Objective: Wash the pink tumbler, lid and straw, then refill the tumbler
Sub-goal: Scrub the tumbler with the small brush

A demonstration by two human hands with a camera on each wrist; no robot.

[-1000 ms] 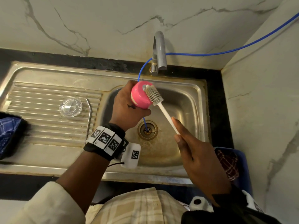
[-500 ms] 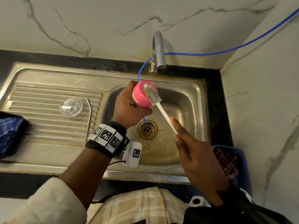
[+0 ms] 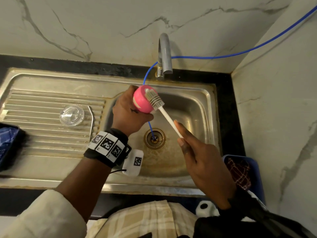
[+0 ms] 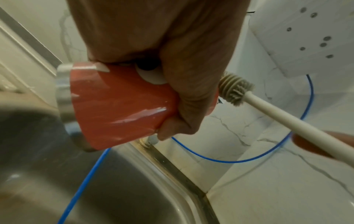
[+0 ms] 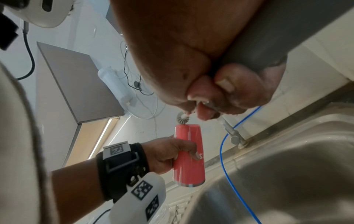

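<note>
One clear lid [image 3: 71,115] lies on the ribbed drainboard of the steel sink [image 3: 51,162], with one metal straw [image 3: 92,121] just beside it. Over the basin, the left hand [image 3: 127,115] wraps its fingers around the single pink tumbler [image 3: 143,101], held upside down; white lettering on its side is too covered to read. One white bottle brush [image 3: 155,100] rests its bristles against the tumbler's base. The right hand [image 3: 204,162] pinches its handle.

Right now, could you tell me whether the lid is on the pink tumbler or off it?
Off. The clear lid lies on the sink's ridged drainboard, apart from the pink tumbler, which the left hand holds over the basin.
</note>
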